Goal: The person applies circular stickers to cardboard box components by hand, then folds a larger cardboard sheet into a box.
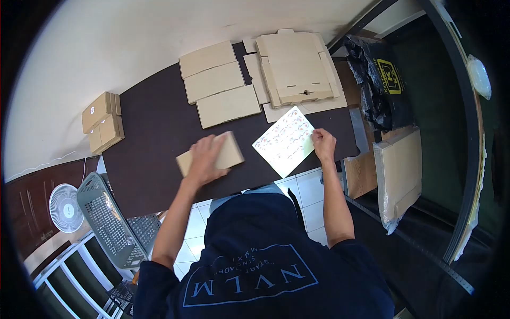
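Note:
A small brown cardboard box (229, 152) lies near the front edge of the dark table, with my left hand (206, 158) over its middle, gripping it. To the right, a white sheet with rows of small reddish prints (287, 139) lies turned at an angle. My right hand (324, 144) is at the sheet's right corner, fingers pinched together; whether the corner is between them is hard to make out. Behind the sheet sit flat opened cardboard pieces (295, 64), and left of those three closed brown boxes (228, 106) overlap in a row.
More small boxes (103, 122) are stacked at the table's left end. A grey basket (114, 223) and a white fan (66, 208) stand beyond it. At the right are a black plastic bag (385, 80), wrapped cardboard (401, 175) and a metal frame post. The dark table (143, 159) has a wall behind.

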Tool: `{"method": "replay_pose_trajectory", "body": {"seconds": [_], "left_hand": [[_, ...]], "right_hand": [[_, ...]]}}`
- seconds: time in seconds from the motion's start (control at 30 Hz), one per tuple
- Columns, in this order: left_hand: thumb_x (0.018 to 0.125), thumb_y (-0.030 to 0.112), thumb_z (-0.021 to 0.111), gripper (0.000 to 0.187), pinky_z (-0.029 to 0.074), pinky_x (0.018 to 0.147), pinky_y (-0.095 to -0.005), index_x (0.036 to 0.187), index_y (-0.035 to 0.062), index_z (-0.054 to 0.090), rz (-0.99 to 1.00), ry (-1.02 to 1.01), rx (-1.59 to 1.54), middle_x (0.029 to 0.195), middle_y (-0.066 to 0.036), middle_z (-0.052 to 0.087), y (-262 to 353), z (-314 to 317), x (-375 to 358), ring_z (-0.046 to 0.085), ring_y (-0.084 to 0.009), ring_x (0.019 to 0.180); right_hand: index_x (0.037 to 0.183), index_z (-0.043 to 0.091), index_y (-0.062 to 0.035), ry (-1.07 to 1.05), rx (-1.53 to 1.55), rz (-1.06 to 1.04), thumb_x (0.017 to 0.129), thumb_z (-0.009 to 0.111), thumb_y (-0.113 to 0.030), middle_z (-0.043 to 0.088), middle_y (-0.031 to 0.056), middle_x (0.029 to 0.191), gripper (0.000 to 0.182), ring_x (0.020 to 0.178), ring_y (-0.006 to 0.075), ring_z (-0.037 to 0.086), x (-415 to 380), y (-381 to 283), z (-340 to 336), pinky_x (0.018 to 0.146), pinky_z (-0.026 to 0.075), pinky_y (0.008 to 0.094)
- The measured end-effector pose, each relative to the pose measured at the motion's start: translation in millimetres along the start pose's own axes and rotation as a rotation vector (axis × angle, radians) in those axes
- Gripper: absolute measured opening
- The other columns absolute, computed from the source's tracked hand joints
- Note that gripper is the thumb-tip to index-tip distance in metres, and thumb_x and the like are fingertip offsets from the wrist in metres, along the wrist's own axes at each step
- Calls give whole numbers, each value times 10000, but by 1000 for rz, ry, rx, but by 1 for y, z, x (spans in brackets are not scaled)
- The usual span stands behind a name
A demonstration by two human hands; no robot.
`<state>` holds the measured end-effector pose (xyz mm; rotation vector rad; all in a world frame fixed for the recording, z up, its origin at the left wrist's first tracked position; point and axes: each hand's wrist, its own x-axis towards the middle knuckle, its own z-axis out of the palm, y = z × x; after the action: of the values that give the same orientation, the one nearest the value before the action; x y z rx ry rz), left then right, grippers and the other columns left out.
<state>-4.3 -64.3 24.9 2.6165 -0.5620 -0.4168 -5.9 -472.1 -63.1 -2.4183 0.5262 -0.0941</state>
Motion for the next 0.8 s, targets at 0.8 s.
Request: {"method": "replay_pose_trajectory", "body": {"seconds": [0.8], "left_hand": [[828,292,752,718,270,1180,-528,1430,24,468,364,-455,16,1599,-165,285,123,119,36,218,-375,1493]], "right_hand": [[965,736,27,-117,139,-327,849,698,-33,671,128,942,136,774,231,662,4,8,-5,694,524,325]]}}
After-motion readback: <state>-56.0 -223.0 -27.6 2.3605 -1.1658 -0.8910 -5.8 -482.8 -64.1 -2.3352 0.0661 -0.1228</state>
